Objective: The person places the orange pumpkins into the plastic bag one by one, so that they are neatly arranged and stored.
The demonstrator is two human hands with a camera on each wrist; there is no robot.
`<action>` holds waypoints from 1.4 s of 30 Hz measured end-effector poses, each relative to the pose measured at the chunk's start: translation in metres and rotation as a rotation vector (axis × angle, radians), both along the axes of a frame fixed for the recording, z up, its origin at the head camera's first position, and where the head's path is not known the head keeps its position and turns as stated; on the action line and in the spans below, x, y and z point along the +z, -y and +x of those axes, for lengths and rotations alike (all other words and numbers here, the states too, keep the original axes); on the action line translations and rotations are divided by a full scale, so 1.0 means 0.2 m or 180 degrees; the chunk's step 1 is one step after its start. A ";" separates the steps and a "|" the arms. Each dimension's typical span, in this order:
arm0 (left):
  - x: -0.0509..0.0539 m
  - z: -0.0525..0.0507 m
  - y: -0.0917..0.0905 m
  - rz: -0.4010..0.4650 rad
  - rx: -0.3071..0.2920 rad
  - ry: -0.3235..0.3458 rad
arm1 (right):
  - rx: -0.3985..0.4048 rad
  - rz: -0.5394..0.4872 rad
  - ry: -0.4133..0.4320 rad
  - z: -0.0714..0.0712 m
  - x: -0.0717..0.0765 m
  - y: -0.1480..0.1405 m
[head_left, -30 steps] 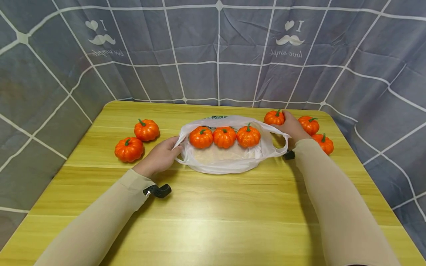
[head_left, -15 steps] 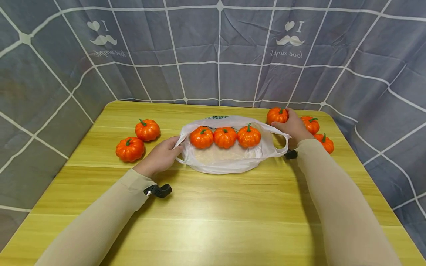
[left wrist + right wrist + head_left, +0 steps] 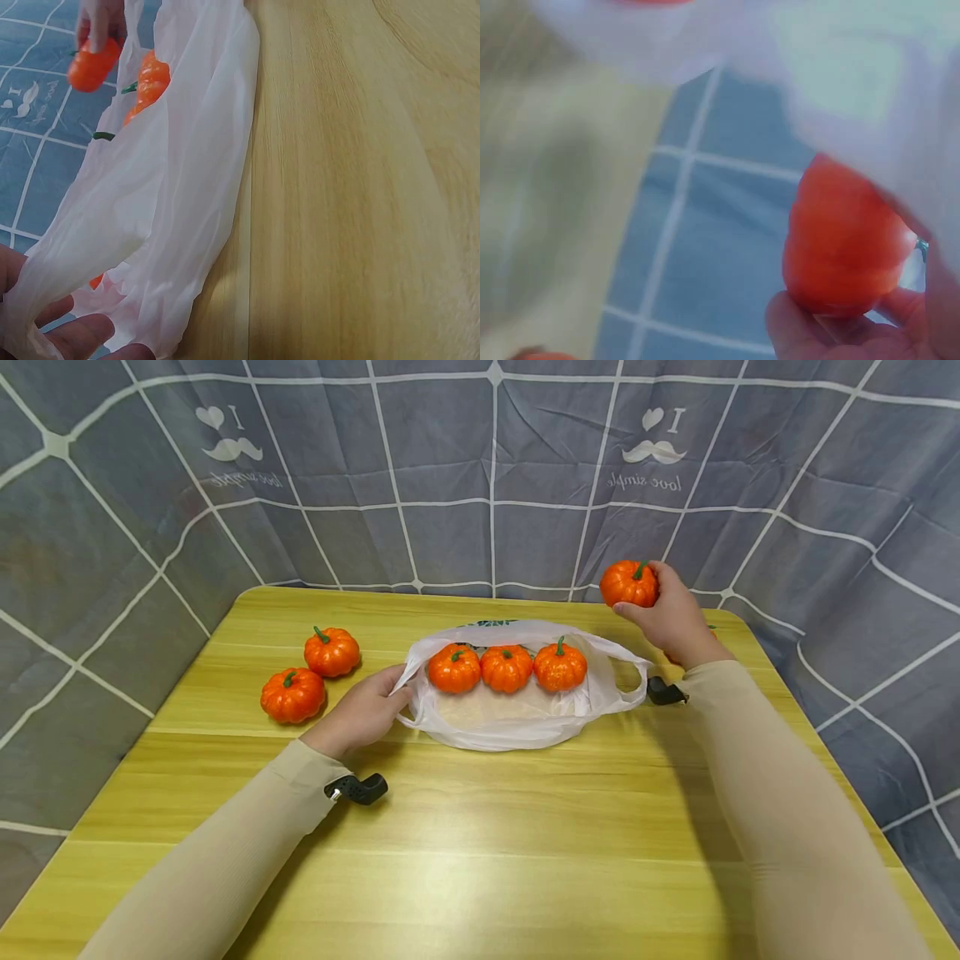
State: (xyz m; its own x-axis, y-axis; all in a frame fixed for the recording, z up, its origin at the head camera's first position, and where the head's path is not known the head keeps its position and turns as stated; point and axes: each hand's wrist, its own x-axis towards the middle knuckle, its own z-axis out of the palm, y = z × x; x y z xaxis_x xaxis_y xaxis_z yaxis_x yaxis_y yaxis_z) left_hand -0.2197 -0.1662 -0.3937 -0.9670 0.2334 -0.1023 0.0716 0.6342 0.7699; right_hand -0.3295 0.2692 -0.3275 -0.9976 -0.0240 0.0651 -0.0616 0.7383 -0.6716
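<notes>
A white plastic bag (image 3: 495, 739) lies with its mouth spread at the middle of the table, three small orange pumpkins (image 3: 507, 670) in a row inside it. My left hand (image 3: 365, 710) grips the bag's left handle; in the left wrist view the handle (image 3: 30, 307) runs between thumb and fingers. Raised above the table's back right, my right hand (image 3: 671, 614) holds another pumpkin (image 3: 627, 584) with a green stem. The right wrist view shows that pumpkin (image 3: 847, 240) between thumb and fingers, partly behind the bag's plastic.
Two pumpkins (image 3: 294, 696) sit left of the bag. Behind my right wrist, part of a pumpkin (image 3: 712, 633) shows. The wooden table (image 3: 480, 860) ends at a grey checked cloth (image 3: 442, 547) at the back and sides.
My right hand has lifted its pumpkin off the back right of the table, clear of the surface. The left hand and the bag have stayed in place.
</notes>
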 end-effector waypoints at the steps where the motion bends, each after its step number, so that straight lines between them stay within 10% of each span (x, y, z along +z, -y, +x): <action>1: 0.00 0.00 0.00 -0.0001 0.0001 0.0005 | 0.0024 -0.0008 -0.0030 0.01 0.03 0.01; 14: 0.01 0.00 0.00 -0.0033 -0.0011 -0.0026 | 0.0600 -0.0016 -0.0351 0.23 0.24 0.27; 24: 0.01 -0.01 0.00 0.0015 -0.0019 0.0018 | 0.1275 0.0110 -0.0396 0.34 0.09 0.56; 42: 0.02 0.00 -0.01 0.0029 0.0001 0.0027 | 0.1638 0.0316 -0.0088 0.43 -0.14 0.78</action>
State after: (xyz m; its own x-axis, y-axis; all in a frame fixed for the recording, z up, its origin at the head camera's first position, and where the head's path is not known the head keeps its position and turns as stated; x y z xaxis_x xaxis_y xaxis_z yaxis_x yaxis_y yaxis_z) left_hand -0.2193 -0.1635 -0.3901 -0.9662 0.2340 -0.1083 0.0649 0.6272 0.7762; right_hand -0.2433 0.1131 -0.3547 -0.8531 -0.5179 0.0639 -0.4499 0.6679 -0.5929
